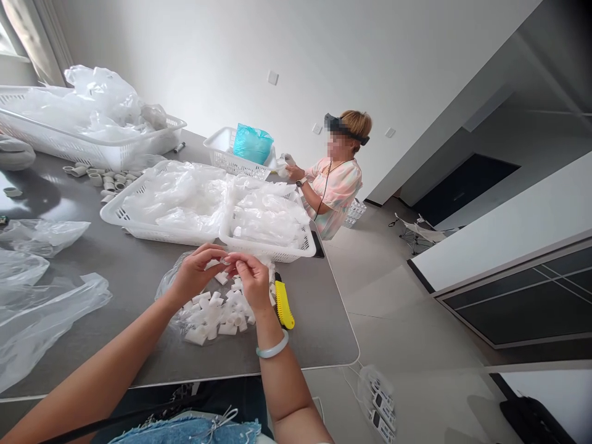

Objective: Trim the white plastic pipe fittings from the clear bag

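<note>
My left hand and my right hand meet above a heap of small white plastic fittings lying on a clear bag on the grey table. Both hands are closed in a pinch. Between the fingertips is something small and pale, too small to name. A pale green bangle circles my right wrist. Just right of my right hand lies a yellow utility knife.
Two white baskets of clear plastic bags stand beyond the heap, a third at far left, a fourth with a teal bag at the back. Loose bags lie left. Another person sits across the table.
</note>
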A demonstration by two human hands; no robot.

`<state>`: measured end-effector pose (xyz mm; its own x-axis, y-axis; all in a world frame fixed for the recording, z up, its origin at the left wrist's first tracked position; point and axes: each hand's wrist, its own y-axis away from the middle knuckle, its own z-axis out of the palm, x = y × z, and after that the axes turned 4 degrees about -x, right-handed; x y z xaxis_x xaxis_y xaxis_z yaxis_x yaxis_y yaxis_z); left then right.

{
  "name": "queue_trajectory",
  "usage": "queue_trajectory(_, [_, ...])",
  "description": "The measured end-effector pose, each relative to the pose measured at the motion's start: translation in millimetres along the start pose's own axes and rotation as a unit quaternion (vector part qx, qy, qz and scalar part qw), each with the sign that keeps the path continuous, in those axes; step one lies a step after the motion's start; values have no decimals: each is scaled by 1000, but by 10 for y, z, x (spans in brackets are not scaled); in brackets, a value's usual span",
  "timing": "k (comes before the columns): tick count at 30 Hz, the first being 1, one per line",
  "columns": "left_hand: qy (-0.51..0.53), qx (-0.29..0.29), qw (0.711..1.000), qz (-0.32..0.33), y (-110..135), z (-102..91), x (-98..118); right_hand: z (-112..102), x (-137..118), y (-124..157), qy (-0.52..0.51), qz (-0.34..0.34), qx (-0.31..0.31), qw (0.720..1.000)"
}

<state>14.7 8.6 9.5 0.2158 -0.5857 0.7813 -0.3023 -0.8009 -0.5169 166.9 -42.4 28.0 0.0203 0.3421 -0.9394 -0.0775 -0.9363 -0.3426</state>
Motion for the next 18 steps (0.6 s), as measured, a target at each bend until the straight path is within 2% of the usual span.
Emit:
queue_trajectory(1, [-2,-2,1000,-3,9,1,-13,3,6,3,6,6,17,1000])
queue_trajectory(4, [14,-2,1000,-4,34,1,-40,0,63,6,54,-3,122,991])
queue_trajectory(5, [26,-2,1000,-2,40,1,-41,-2,88,9,55,7,130,990])
queue_trajectory(11, [56,-18,998,3,50,10,32,36,179,33,-50,112,-10,992])
queue_trajectory(14, [73,-22,997,-9,64,-4,80,53,182,37,-81,126,-1,989])
queue_trajectory(18, [118,-20,986,-113,90,-43,116,53,192,67,-55,110,26,992])
